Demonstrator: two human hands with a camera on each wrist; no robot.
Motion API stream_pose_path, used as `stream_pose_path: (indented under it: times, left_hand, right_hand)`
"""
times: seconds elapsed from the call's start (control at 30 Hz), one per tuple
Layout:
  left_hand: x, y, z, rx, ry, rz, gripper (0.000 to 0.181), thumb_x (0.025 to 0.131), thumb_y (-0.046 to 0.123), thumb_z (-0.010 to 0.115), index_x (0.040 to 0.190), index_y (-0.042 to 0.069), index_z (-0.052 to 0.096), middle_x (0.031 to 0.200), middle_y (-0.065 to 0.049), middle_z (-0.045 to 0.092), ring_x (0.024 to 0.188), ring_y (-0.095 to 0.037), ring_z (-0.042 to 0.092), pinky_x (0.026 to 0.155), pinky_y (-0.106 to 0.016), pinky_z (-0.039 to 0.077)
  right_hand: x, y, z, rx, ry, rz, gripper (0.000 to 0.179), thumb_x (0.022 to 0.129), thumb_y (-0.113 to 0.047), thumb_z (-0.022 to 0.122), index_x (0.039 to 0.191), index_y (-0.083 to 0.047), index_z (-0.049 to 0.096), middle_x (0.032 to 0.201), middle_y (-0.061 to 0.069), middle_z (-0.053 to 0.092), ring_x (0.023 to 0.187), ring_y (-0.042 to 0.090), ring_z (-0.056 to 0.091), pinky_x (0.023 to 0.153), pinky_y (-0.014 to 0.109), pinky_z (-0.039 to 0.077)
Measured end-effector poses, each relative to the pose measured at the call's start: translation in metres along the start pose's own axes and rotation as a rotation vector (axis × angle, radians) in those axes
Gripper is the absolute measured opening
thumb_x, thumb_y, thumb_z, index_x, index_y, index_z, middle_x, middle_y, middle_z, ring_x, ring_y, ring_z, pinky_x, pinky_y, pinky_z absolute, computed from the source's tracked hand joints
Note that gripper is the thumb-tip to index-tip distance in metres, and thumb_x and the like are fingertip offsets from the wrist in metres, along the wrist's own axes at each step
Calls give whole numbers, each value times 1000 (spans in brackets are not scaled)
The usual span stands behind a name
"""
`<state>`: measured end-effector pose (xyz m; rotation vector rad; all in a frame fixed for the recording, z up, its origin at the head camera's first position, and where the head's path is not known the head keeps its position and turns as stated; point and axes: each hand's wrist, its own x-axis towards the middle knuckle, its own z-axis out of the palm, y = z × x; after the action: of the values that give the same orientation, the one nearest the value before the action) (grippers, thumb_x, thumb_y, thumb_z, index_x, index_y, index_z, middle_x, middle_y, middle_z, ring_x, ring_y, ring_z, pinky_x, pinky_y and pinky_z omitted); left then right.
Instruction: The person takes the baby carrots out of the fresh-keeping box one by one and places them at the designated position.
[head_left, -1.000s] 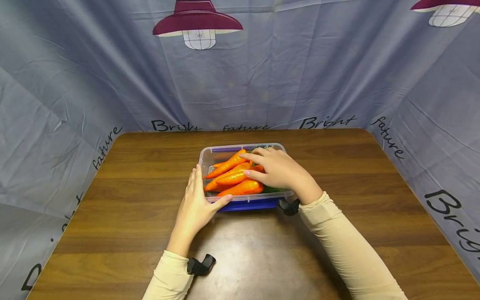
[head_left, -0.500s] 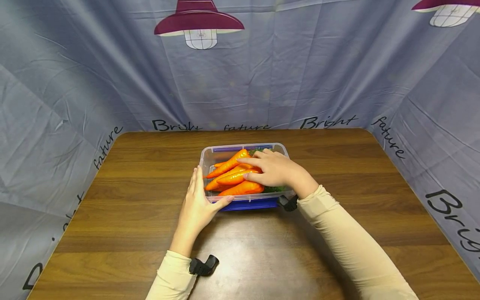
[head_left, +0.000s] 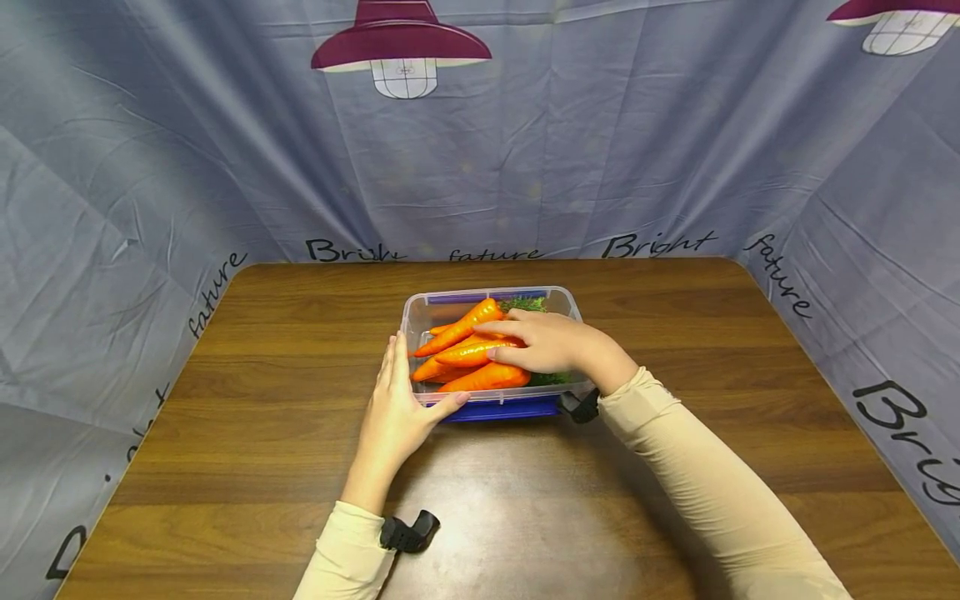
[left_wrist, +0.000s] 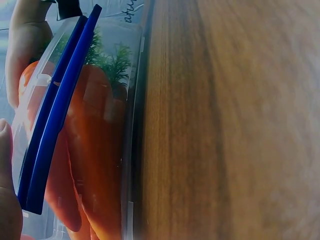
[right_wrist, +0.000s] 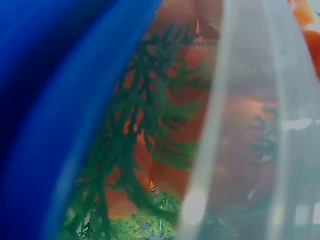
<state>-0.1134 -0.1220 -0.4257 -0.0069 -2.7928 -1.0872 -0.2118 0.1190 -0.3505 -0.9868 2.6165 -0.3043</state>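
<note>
Several orange carrots (head_left: 486, 377) with green leafy tops (head_left: 525, 303) lie in a clear plastic container (head_left: 579, 310) with blue clips (head_left: 510, 409). My left hand (head_left: 390, 417) presses straight fingers along its left wall, the thumb on the front rim. My right hand (head_left: 551, 342) reaches in over the right rim. Its thumb and index finger lie either side of the upper front carrot (head_left: 465, 356), gripping it near its thick end. The other fingertips are hidden. Through the wall, the left wrist view shows carrots (left_wrist: 92, 140) behind a blue clip (left_wrist: 55, 120).
The container stands on a brown wooden table (head_left: 300, 367), towards its back. Grey printed curtains (head_left: 525, 167) hang behind and at both sides. Black wrist straps (head_left: 408, 531) sit on both sleeves. Close up, the right wrist view shows green leaves (right_wrist: 165, 100) through the wall.
My right hand has shifted slightly towards the front, its index finger nearer the thumb about the carrot, showing more green leaves behind. My left hand keeps its place on the container.
</note>
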Motion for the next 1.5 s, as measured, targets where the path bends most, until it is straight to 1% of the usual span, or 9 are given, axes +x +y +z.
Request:
stream_pose_path:
  times: [0.13, 0.3, 0.43, 0.7, 0.83, 0.9, 1.07, 1.37, 1.5]
  left_hand:
    - [0, 1, 0, -1, 3, 3, 126, 71, 80, 67, 161, 13, 9, 166, -15, 13, 151, -37, 23, 117, -58, 30]
    - [-1, 1, 0, 3, 7, 5, 126, 71, 79, 67, 161, 12, 9, 166, -17, 15, 151, -37, 23, 117, -57, 30]
    - [-2, 1, 1, 0, 13, 8, 126, 71, 79, 68, 161, 12, 9, 166, -18, 16, 152, -35, 22, 118, -56, 29]
    - [-2, 0, 4, -14, 42, 28, 124, 72, 75, 71, 160, 12, 11, 165, -17, 18, 151, -35, 25, 117, -56, 30]
    - [-3, -1, 5, -32, 60, 38, 123, 72, 71, 74, 160, 13, 12, 165, -17, 18, 149, -37, 27, 116, -57, 32]
    - [-3, -1, 6, -46, 72, 40, 123, 71, 69, 77, 160, 14, 13, 165, -15, 19, 149, -38, 28, 115, -58, 33]
    - [-4, -4, 9, -84, 106, 46, 122, 70, 66, 80, 160, 16, 15, 166, -11, 20, 147, -38, 33, 114, -57, 35]
    - [-4, -9, 17, -159, 158, 70, 120, 68, 57, 86, 160, 19, 18, 164, -12, 25, 144, -38, 38, 115, -54, 36]
    - [-4, -10, 18, -192, 163, 58, 118, 68, 54, 87, 160, 23, 19, 164, -14, 26, 145, -37, 36, 115, -55, 34]
  right_hand:
    - [0, 1, 0, 20, -28, 16, 58, 100, -60, 40, 153, -37, 37, 160, 12, 35, 146, 33, 36, 116, 54, 32]
    - [1, 0, -1, -10, -19, -11, 58, 100, -59, 42, 152, -34, 40, 156, 10, 41, 142, 32, 41, 115, 52, 35]
    - [2, 0, -1, -47, -11, -14, 56, 98, -61, 42, 149, -37, 45, 150, 5, 50, 131, 31, 50, 108, 50, 41]
    - [0, 2, -5, -6, 4, -33, 55, 96, -58, 50, 146, -34, 50, 136, 1, 62, 117, 29, 55, 98, 46, 45]
    - [-1, 3, -7, 6, 54, -96, 51, 98, -49, 54, 145, -28, 52, 118, 1, 68, 99, 23, 60, 87, 41, 50]
    - [-1, 4, -8, 2, 79, -122, 50, 99, -45, 54, 145, -26, 51, 119, 1, 68, 97, 21, 61, 87, 40, 51]
    - [-5, 4, -11, -19, 121, -116, 52, 101, -40, 54, 151, -29, 43, 130, 1, 65, 111, 25, 59, 96, 44, 47]
    - [-18, 6, -19, -63, 206, -109, 54, 99, -33, 54, 151, -32, 41, 126, 1, 65, 108, 29, 55, 99, 47, 43]
    - [-22, 9, -23, -62, 222, -110, 56, 99, -30, 53, 153, -31, 38, 135, 3, 61, 112, 30, 55, 101, 47, 43]
